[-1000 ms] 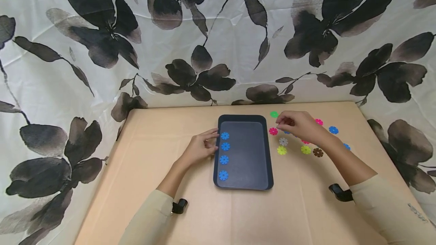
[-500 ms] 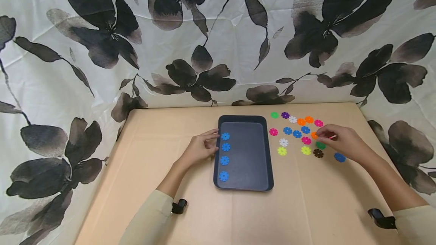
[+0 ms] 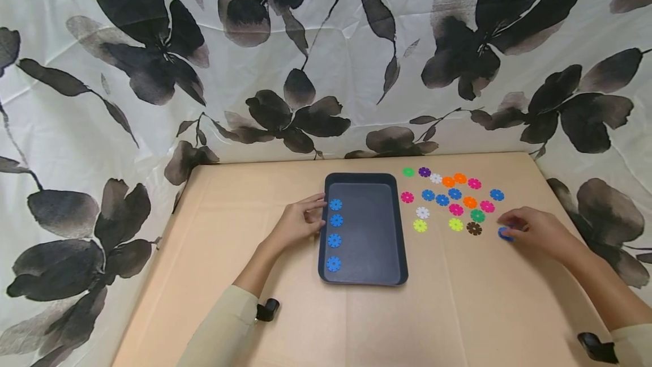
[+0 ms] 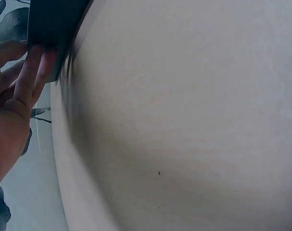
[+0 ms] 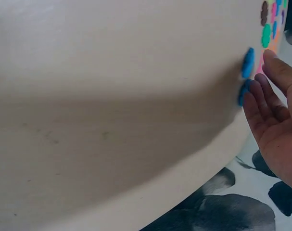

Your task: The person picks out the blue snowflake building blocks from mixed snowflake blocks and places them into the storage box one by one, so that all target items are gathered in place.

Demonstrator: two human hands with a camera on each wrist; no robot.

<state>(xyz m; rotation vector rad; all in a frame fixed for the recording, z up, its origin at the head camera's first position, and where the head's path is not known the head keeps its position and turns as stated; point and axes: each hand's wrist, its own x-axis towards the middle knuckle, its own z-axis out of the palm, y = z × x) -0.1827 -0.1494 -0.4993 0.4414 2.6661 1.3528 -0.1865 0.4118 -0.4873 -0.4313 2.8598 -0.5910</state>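
Observation:
In the head view a dark grey tray (image 3: 364,284) stands on the table. Several blue notched discs (image 3: 334,240) line its left side in a column. My left hand (image 3: 297,221) is at the tray's left rim; in the left wrist view its fairly straight fingers (image 4: 28,79) touch the outer wall. To the right, my right hand (image 3: 540,235) is low over the table, fingertips at a blue disc (image 3: 504,234) they partly cover. In the right wrist view the thumb (image 5: 278,70) stands apart from the fingers, near two blue discs (image 5: 248,62).
Between tray and right hand lie several loose notched discs: a brown disc (image 3: 474,228), a purple disc (image 3: 425,172), a green disc (image 3: 477,216), an orange disc (image 3: 470,202), and pink, white, yellow and blue ones. A floral cloth (image 3: 285,61) hangs behind the table's back edge.
My right hand has moved from the back of the loose discs, over a pink disc, toward the front right to a blue disc. The left hand and the tray have stayed put.

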